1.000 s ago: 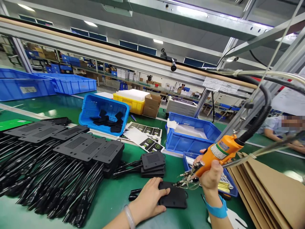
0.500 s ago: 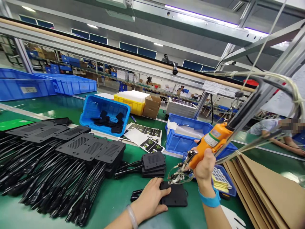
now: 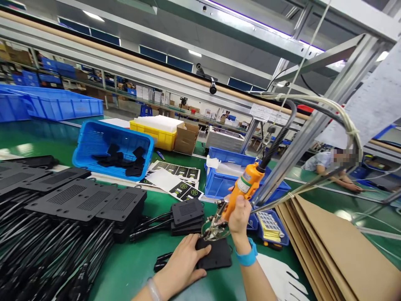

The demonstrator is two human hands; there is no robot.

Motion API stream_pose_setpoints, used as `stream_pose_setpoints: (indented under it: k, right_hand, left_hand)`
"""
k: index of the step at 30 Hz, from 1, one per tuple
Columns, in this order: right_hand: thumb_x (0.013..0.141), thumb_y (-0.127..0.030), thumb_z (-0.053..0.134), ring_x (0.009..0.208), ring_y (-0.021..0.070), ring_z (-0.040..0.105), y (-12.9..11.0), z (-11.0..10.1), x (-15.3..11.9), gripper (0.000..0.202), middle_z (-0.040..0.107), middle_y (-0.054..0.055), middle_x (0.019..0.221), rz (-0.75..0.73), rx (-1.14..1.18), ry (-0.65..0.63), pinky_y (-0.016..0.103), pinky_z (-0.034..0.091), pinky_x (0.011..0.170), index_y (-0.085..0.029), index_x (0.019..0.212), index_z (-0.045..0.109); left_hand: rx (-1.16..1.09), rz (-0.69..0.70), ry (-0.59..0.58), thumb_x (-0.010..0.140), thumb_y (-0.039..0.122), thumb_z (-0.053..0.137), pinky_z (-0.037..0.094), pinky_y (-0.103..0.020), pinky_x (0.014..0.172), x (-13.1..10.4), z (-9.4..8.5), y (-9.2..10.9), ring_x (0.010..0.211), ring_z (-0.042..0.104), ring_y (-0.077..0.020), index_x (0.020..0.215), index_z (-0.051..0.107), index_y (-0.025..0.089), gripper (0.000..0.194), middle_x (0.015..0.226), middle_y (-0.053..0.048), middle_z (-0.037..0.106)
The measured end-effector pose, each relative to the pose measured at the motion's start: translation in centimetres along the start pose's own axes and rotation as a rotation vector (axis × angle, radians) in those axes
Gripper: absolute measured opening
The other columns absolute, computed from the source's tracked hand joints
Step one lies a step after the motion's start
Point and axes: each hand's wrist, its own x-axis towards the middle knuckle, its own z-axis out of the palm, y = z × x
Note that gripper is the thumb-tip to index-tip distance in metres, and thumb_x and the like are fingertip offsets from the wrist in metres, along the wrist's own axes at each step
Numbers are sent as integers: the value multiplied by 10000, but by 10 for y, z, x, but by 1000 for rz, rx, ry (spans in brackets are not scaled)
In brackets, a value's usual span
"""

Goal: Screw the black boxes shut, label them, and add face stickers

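Observation:
A black flat plastic case (image 3: 216,254) lies on the green bench top, its cable end partly hidden under my left hand (image 3: 184,259). That hand grips the case's left end, thumb across the top and fingers at the far edge. Wrapped around an orange electric screwdriver (image 3: 242,186), my right hand (image 3: 239,215) holds it tilted, tip down at the case's far left corner. Whether the tip touches a screw is hard to make out. Just behind sits a small stack of similar black cases (image 3: 188,212) with cables.
Many cabled cases (image 3: 75,200) fill the left side. A light-blue basket (image 3: 112,146) holds black pieces; printed label sheets (image 3: 175,179) lie beside it. Behind stand a yellow bin (image 3: 153,133) and a blue bin (image 3: 232,167). Cardboard sheets (image 3: 338,242) and a white glove (image 3: 282,276) are right.
The view has turned right, so everything appears further left. The screwdriver tip stays at the case's far left corner, and both hands keep their hold.

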Motion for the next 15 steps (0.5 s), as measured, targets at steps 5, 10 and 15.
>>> stream_pose_setpoints:
  k: [5,10,15]
  right_hand:
    - [798,-711,504,363,116,455,-1,-1,-9,537,530,-32,537,-48,0,8,242,382,331,-187,892,579]
    - [827,-675,495,390,117,475,-25,-12,-5,534,565,-15,574,-106,-21,67,235,369,344,-169,947,612]
    - [854,-656,513,419,110,496,-66,-21,10,539,565,-14,596,-120,-19,119,222,389,377,-162,1019,654]
  left_hand:
    - [6,16,1,748,302,846,434,-503,1069,0,-2,1,1266,517,-384,1378,594,257,680,1378,-193,534]
    - [75,32,21,773,290,827,450,-529,1047,-1,-1,1,1255,533,-388,1381,589,255,654,1373,-204,550]
    - [107,18,35,798,339,810,434,-562,1052,0,1,1,1263,526,-416,1368,602,199,622,1386,-251,538]
